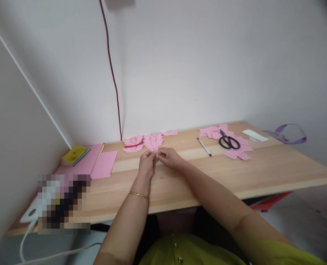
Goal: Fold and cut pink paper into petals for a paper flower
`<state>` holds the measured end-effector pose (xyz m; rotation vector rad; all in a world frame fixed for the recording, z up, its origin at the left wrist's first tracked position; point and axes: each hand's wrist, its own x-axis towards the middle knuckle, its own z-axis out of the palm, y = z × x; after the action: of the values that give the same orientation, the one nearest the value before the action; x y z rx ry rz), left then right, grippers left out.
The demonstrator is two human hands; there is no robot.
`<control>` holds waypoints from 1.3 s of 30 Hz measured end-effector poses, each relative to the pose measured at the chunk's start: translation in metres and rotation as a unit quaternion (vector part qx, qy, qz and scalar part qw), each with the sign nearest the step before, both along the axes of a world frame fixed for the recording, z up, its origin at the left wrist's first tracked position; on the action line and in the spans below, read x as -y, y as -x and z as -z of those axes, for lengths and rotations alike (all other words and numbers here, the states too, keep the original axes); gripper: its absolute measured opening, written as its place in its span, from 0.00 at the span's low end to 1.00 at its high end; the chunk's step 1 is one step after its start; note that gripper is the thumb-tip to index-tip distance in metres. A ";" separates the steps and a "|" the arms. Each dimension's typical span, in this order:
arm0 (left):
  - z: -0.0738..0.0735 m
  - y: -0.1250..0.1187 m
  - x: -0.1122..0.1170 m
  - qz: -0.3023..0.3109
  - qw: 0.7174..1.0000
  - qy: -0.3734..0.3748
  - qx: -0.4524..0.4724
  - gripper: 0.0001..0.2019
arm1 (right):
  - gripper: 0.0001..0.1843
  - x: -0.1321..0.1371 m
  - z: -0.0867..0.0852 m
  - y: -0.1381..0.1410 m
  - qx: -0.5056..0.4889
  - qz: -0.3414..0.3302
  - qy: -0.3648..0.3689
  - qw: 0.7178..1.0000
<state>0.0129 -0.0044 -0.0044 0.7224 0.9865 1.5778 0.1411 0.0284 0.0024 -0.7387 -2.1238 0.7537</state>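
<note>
My left hand [147, 163] and my right hand [169, 158] meet over the middle of the wooden table. Both are closed, pinching a small piece of pink paper [157, 150] between the fingertips; most of it is hidden by the fingers. Just behind them lie folded pink paper pieces [153, 140], grouped in overlapping rows. Another folded group [134, 141], with a red strip across it, sits to their left. A flat pink piece [170, 133] rests near the wall.
On the right are black-handled scissors [228, 142] on pink paper cutouts [239, 152], a pen [204, 147], a white strip [255, 135] and a purple band [291, 141]. At left lie pink sheets [105, 165], a yellow pencil [98, 156], a yellow packet [74, 155] and a white power strip [32, 211].
</note>
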 end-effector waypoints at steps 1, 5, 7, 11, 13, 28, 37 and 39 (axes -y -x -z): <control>0.000 0.000 0.000 -0.003 1.000 -0.001 0.002 0.13 | 0.10 0.000 0.000 0.001 0.000 -0.003 0.012 1.000; -0.002 0.000 0.001 -0.010 1.000 0.000 0.005 0.13 | 0.10 0.001 0.001 0.002 -0.005 -0.015 0.053 0.999; -0.002 0.000 0.001 -0.009 1.000 0.000 0.008 0.13 | 0.10 0.001 0.000 0.002 -0.007 -0.018 0.063 0.998; -0.002 -0.001 0.001 -0.008 1.000 0.000 0.009 0.12 | 0.12 0.002 -0.001 0.002 -0.014 -0.017 0.079 0.997; -0.001 -0.001 0.001 -0.006 1.000 -0.002 0.004 0.12 | 0.12 0.002 -0.002 0.001 -0.013 -0.009 0.079 0.997; 0.006 -0.002 -0.002 -0.009 0.998 -0.032 -0.051 0.12 | 0.12 0.002 -0.003 -0.002 -0.002 0.020 0.061 0.998; 0.003 -0.004 0.000 -0.002 0.999 -0.050 -0.004 0.15 | 0.10 0.006 -0.007 -0.002 -0.009 0.003 0.061 0.998; 0.003 -0.005 0.000 -0.007 0.998 -0.057 -0.024 0.15 | 0.11 0.006 -0.008 -0.002 -0.010 0.008 0.071 0.997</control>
<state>0.0179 -0.0042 -0.0074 0.8369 0.9444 1.6457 0.1433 0.0220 0.0100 -0.8181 -2.0599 0.9080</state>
